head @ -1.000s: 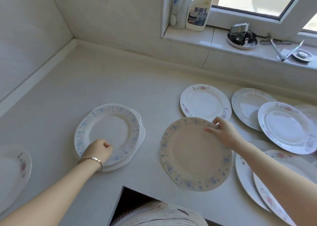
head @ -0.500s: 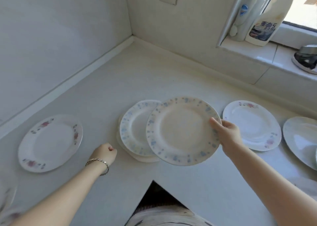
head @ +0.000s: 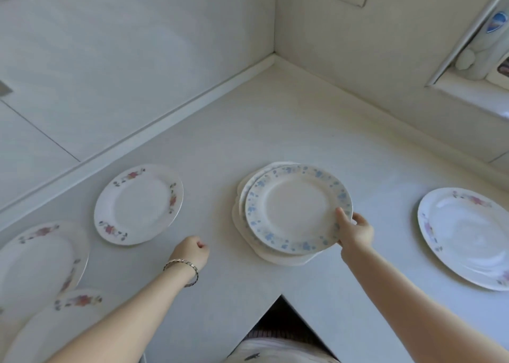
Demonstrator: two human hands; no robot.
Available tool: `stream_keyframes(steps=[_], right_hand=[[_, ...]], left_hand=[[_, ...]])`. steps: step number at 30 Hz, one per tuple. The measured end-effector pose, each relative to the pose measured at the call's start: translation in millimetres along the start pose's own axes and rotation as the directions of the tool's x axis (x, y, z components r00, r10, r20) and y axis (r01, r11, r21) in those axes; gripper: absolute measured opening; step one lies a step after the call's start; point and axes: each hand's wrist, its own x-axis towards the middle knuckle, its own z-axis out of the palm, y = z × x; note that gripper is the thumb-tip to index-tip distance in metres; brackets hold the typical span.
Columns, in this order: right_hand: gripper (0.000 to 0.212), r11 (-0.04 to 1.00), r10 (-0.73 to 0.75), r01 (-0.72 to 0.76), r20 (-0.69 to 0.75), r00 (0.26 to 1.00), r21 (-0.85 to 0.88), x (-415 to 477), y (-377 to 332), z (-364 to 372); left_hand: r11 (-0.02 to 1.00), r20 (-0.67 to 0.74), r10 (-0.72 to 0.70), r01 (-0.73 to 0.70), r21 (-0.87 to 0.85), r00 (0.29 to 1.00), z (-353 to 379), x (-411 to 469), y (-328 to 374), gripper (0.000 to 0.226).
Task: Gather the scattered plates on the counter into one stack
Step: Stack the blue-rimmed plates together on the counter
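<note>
The right hand [head: 355, 231] pinches the near right rim of a blue-flowered plate [head: 298, 208], thumb on top and fingers curled under the edge. That plate sits over the stack [head: 275, 255] near the inner corner of the counter [head: 275, 131], shifted a little right of the plates beneath it; whether it rests fully on them or is tilted just above, I cannot tell. The left hand [head: 191, 253] is closed in a loose fist, holding nothing, just off the counter's front edge to the left of the stack, with a bracelet [head: 183, 266] at the wrist.

A red-flowered plate [head: 139, 204] lies flat toward the left wall, apart from the stack. Two more plates overlap at the counter's left end, one [head: 38, 260] farther, one [head: 68, 315] nearer. A pink-flowered plate [head: 465, 236] lies well apart toward the right end.
</note>
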Motion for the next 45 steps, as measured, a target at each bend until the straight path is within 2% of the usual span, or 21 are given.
stream_keyframes(steps=[6,9,11,13,14,17,21,25,26,27,28,29,30,31,32,35,38,40,43,45], right_hand=[[0.020,0.945,-0.145,0.133,-0.018,0.989,-0.297,1,14,-5],[0.027,0.895,-0.146,0.136,0.008,0.989,-0.424,3,18,-4],[0.023,0.888,-0.119,0.111,0.010,0.993,-0.446,2,18,1],[0.045,0.889,-0.090,0.077,-0.007,0.996,-0.451,1,17,5],[0.048,0.885,-0.094,0.081,-0.006,0.996,-0.459,0,16,6],[0.041,0.877,-0.057,0.051,0.001,0.998,-0.478,1,13,5],[0.033,0.898,0.105,-0.052,0.098,0.990,-0.438,-1,18,7],[0.026,0.894,0.070,-0.020,0.095,0.993,-0.447,-2,21,5],[0.027,0.885,0.063,-0.012,0.094,0.994,-0.465,-2,19,4],[0.031,0.872,0.059,-0.005,0.094,0.994,-0.490,-2,19,4],[0.037,0.849,0.051,0.004,0.091,0.995,-0.528,-2,17,4],[0.047,0.816,0.027,0.028,0.087,0.996,-0.577,-3,16,4],[0.057,0.777,-0.017,0.062,0.078,0.997,-0.626,-5,15,3],[0.064,0.746,-0.079,0.109,0.074,0.994,-0.657,-8,13,1],[0.065,0.725,-0.154,0.172,0.087,0.984,-0.667,-11,12,0],[0.040,0.648,-0.321,0.387,0.226,0.920,-0.656,-17,7,-2],[0.023,0.550,-0.327,0.509,0.389,0.861,-0.663,-20,4,-2],[0.019,0.535,-0.294,0.530,0.443,0.847,-0.658,-22,2,-3],[0.019,0.549,-0.218,0.491,0.451,0.865,-0.676,-20,-2,-8],[0.020,0.563,-0.194,0.475,0.450,0.872,-0.677,-17,-2,-14]], left_hand=[[0.998,0.014,-0.025,0.025,-0.054,1.000,-2,-4,3,0.020],[0.996,0.012,-0.034,0.035,-0.079,0.999,-3,-2,4,0.019],[0.996,0.014,-0.035,0.036,-0.084,0.999,-2,-3,4,0.020],[0.996,0.017,-0.033,0.034,-0.079,0.999,-2,-3,5,0.020],[0.996,0.014,-0.032,0.033,-0.083,0.999,-1,-4,4,0.020],[0.995,0.009,-0.037,0.037,-0.098,0.999,-1,-5,1,0.021],[0.989,0.009,-0.054,0.055,-0.137,0.998,0,-5,-5,0.025],[0.975,0.019,-0.113,0.115,-0.188,0.993,-2,-4,-10,0.024],[0.950,0.029,-0.162,0.164,-0.266,0.986,-3,-1,-11,0.024],[0.879,0.053,-0.236,0.236,-0.415,0.970,-5,3,-12,0.022],[0.715,0.107,-0.327,0.320,-0.621,0.939,-9,7,-13,0.021],[0.484,0.186,-0.389,0.371,-0.793,0.903,-14,10,-14,0.023],[0.259,0.231,-0.411,0.356,-0.898,0.882,-21,14,-17,0.027],[0.112,0.243,-0.423,0.317,-0.942,0.873,-30,19,-20,0.029],[0.034,0.224,-0.439,0.266,-0.964,0.870,-38,24,-24,0.031],[-0.080,0.166,-0.459,0.145,-0.986,0.873,-55,37,-34,0.032],[-0.108,0.191,-0.445,0.159,-0.981,0.875,-60,46,-41,0.034],[-0.094,0.178,-0.444,0.152,-0.984,0.878,-65,49,-41,0.032],[-0.092,0.159,-0.412,0.133,-0.987,0.897,-77,50,-40,0.026],[-0.031,0.139,-0.381,0.137,-0.990,0.914,-84,47,-37,0.024]])
